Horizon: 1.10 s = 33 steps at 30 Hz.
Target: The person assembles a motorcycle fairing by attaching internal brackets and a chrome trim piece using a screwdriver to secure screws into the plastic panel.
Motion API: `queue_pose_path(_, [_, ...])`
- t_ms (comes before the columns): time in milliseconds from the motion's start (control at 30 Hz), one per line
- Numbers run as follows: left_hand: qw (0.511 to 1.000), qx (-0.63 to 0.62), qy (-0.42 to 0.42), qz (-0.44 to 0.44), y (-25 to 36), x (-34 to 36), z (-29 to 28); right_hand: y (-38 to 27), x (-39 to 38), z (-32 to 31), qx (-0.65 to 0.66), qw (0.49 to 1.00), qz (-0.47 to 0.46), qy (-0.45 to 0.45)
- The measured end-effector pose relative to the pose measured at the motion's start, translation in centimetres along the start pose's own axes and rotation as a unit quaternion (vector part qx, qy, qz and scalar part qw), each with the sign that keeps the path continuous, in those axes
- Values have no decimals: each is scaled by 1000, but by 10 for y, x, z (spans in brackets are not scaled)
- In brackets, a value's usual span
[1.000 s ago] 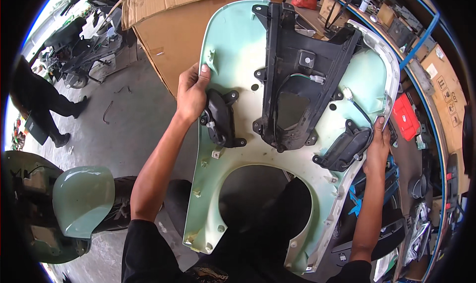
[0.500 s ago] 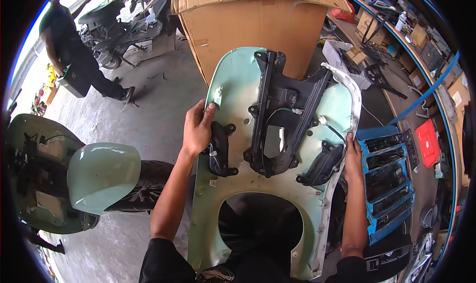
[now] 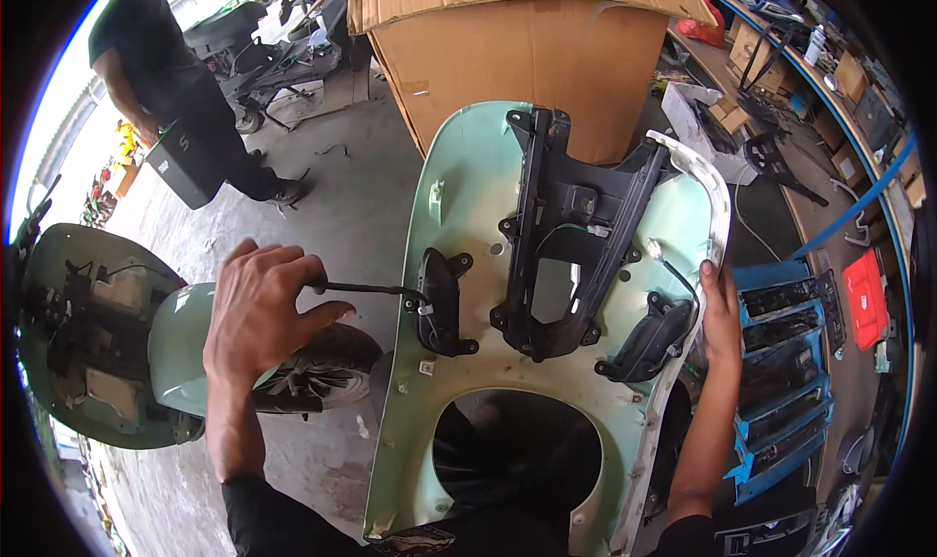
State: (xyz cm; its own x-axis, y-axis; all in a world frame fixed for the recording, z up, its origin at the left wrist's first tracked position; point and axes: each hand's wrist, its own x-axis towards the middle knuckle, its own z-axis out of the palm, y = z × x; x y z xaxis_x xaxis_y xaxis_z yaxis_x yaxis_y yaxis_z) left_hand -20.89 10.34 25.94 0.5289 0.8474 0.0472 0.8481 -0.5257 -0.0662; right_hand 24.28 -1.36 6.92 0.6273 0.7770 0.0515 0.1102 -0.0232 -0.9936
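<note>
A pale green scooter body panel (image 3: 517, 386) stands upright before me, inner side facing me, with a large round cutout low down. My right hand (image 3: 720, 313) grips its white right edge. Off the panel's left side, my left hand (image 3: 268, 313) has its fingers curled round the end of a black cable (image 3: 371, 288), thumb held apart. That cable stretches to the black lamp unit (image 3: 444, 308) on the panel's left. A second lamp unit (image 3: 649, 337) sits at the right, its wired connector loose above. Between them is a black plastic frame (image 3: 556, 225) with a thin wire.
Behind the panel stands a large cardboard box (image 3: 517, 69). A green scooter part (image 3: 176, 347) and a wheel (image 3: 337, 371) are at left. A person (image 3: 166, 79) carries a black case (image 3: 185, 162). At right are a blue slatted rack (image 3: 781, 371) and a cluttered workbench (image 3: 771, 157).
My left hand has let go of the panel's left edge and moved left, drawing the lamp's black cable outward. My right hand keeps its grip. The person at left appears closer.
</note>
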Motion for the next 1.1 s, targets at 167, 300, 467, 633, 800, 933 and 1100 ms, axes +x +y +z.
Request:
queue_pose_path(167, [854,125,259,433,87,50,25,-72,-3,22,-128,936,-316,91])
queue_pose_path(300, [760,199,77,615,142,66,136,-116,8,54,-135,890,-435,-22])
queue_pose_path(467, [819,127,-157,537,133,92,210,-56,12,-22,-140,944,-299,23])
queue_pose_path(633, [898,3,-81,433,149,55,142,119,-34,-97,40,999,-11,-27])
queue_pose_path(800, [962,65,110,243,108,25,98,179,13,-53,128,966,139,-175])
queue_pose_path(933, [961,130,245,-15,57,-27,114,268,92,24,-115,982,75,-128])
queue_pose_path(1100, [902,-294,243,-202,15,-103,135,359,145,115,-212,967,132,-53])
